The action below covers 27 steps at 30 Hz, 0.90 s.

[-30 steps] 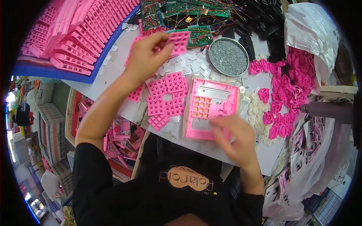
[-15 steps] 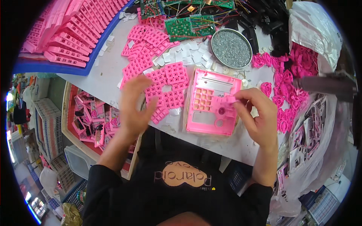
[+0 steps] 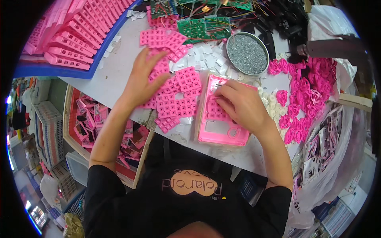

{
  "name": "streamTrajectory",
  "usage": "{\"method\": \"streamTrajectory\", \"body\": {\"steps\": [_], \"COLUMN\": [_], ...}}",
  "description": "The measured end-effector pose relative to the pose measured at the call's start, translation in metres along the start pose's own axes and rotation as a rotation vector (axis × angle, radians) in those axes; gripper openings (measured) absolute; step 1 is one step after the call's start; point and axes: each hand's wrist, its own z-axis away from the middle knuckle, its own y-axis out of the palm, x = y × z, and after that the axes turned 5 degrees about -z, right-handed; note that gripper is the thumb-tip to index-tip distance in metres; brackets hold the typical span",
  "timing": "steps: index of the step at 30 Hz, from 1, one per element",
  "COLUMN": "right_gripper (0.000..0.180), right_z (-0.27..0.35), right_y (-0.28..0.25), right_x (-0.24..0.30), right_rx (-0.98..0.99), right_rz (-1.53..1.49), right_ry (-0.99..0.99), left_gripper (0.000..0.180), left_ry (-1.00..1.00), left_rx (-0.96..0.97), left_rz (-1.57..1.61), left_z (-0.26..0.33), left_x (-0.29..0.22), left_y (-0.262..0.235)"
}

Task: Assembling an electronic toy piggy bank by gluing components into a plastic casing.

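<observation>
Pink casing (image 3: 222, 129) lies on the tabletop (image 3: 115, 75); right hand (image 3: 242, 105) presses a keypad into it, fingers curled, left hand (image 3: 145, 81) spread on loose keypads (image 3: 180, 99). Seat it squarely, evenly.

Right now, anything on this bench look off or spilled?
Nothing damaged or spilled. The pink keypad mats lie in a loose overlapping heap under the left hand, not stacked. The right hand presses into the pink casing, which sits slightly askew near the table edge.
</observation>
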Motion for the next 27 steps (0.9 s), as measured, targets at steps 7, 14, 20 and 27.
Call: {"method": "streamTrajectory", "body": {"steps": [7, 14, 20, 27], "right_gripper": [0.029, 0.022, 0.020, 0.034], "right_z": [0.022, 0.045, 0.026, -0.104], "right_y": [-0.009, -0.006, -0.008, 0.014], "right_x": [0.023, 0.036, 0.035, -0.001], "right_rx": [-0.197, -0.113, -0.136, -0.183], "right_rz": [0.065, 0.039, -0.019, 0.173], "right_ry": [0.067, 0.024, 0.015, -0.093], "left_gripper": [0.060, 0.060, 0.057, 0.083], "left_ry": [-0.124, 0.069, -0.237, -0.355], "left_rx": [-0.361, -0.087, -0.475, -0.234], "left_rz": [0.080, 0.061, 0.371, 0.191], "left_z": [-0.010, -0.045, -0.090, -0.162], "left_x": [0.025, 0.024, 0.066, 0.081], "left_y": [-0.018, 0.013, 0.007, 0.030]}}
